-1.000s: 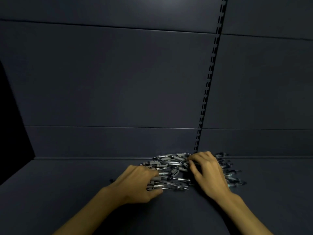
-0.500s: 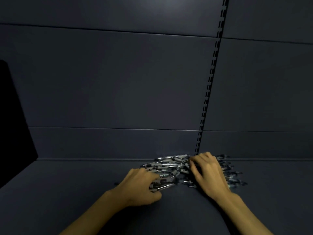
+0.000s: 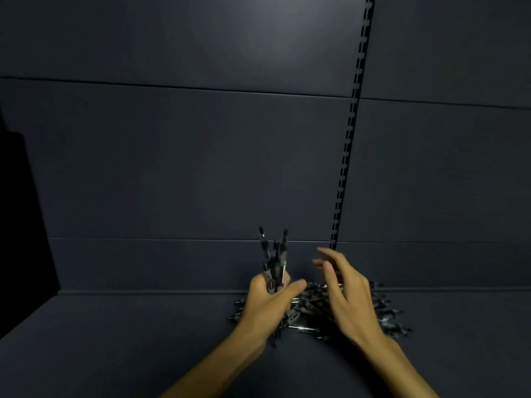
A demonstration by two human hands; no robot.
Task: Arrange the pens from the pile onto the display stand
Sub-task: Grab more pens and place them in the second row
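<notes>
The left hand was curled round a bunch of pens, its fingers and thumb wrapped about their lower ends. The bunch stood nearly upright out of the fist and fanned a little at the top, its tips reaching up in front of the back panel. Some short ends stuck out below the fist. The right hand hovered just beside it, fingers loosely spread and slightly blurred, holding nothing. It hung over the pile, which lay on the shelf near the back panel, under and between the two hands and spilling out to the right.

The pens were slim, dark rods with pale or clear sections that caught the light; finer detail was too dim to tell. The shelf and panel were flat, matte and dark grey, with thin seams. A slotted upright ran down the panel to the pile.

A second before, both hands had lain low on the pile, fingers among the pens. Since then the left had risen with its bunch, and the right had lifted off the pile and opened.
</notes>
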